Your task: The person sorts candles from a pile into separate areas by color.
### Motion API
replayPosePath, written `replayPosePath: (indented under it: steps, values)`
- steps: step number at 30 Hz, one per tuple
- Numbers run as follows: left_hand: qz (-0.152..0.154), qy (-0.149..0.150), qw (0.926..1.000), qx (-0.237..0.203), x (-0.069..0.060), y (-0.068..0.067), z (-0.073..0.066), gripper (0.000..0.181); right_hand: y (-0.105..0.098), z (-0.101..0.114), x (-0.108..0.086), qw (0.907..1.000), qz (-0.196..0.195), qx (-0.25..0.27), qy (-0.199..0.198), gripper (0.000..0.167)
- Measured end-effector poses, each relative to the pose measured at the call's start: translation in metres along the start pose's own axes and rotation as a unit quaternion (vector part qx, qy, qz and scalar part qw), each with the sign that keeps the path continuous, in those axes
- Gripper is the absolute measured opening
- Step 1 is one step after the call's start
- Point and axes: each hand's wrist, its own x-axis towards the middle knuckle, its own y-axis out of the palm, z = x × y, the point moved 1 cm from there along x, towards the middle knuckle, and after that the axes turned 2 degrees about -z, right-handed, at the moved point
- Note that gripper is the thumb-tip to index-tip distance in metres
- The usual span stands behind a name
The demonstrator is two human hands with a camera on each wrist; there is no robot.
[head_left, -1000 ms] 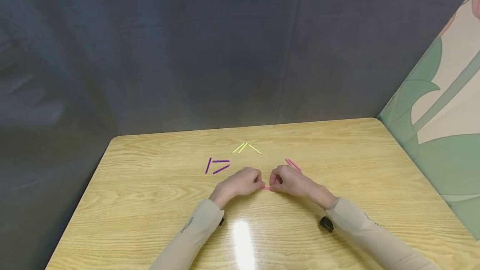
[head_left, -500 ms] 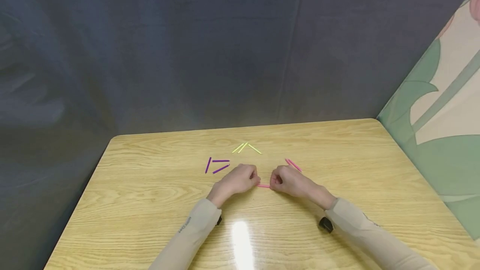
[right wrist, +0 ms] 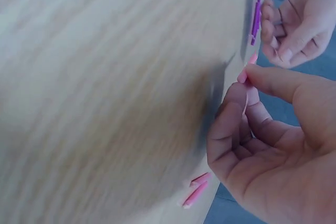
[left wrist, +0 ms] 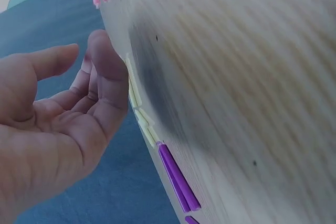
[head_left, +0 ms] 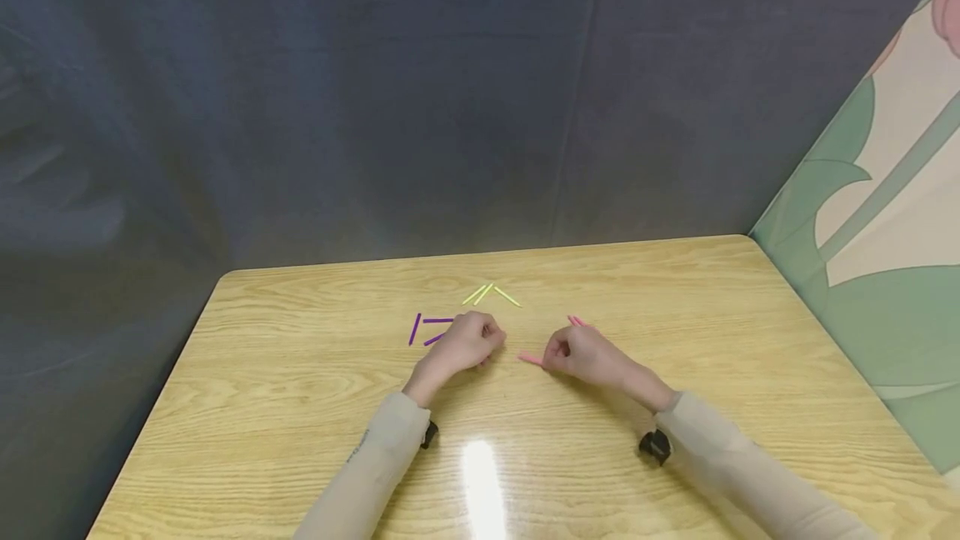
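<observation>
My right hand pinches one end of a short, slim pink stick between thumb and fingertip, its other end pointing left. In the right wrist view this pink stick sticks out past the thumb tip. My left hand hovers over the table near the purple sticks and partly covers them. The left wrist view shows that hand with thumb and forefinger apart, fingers loosely bent, holding nothing. Two more pink sticks lie just behind my right hand, partly hidden by it in the head view.
Yellow sticks lie farther back, two side by side and one slanting the other way. The wooden table ends at a dark curtain. A leaf-patterned panel borders the right side.
My left hand has let go of the pink stick and moved left and away from me, toward the purple sticks. The right hand keeps its pinch, and the stick now tilts.
</observation>
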Motion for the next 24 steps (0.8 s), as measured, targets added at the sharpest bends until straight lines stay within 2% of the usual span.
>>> replayPosePath:
  steps: [7, 14, 24]
  values:
    - [0.014, -0.018, 0.9995, -0.02, -0.006, -0.003, 0.002, 0.026, -0.011, -0.002, 0.0, 0.998, 0.03, 0.043, 0.035, 0.007]
    - [0.035, -0.05, 0.9972, -0.043, -0.014, -0.005, 0.005, 0.024, -0.027, -0.009, 0.004, 0.9917, 0.035, 0.072, 0.101, 0.012]
    - [0.045, -0.06, 0.996, -0.049, -0.019, -0.008, 0.012, 0.013, -0.045, -0.027, 0.008, 0.99, 0.018, 0.075, 0.119, 0.017]
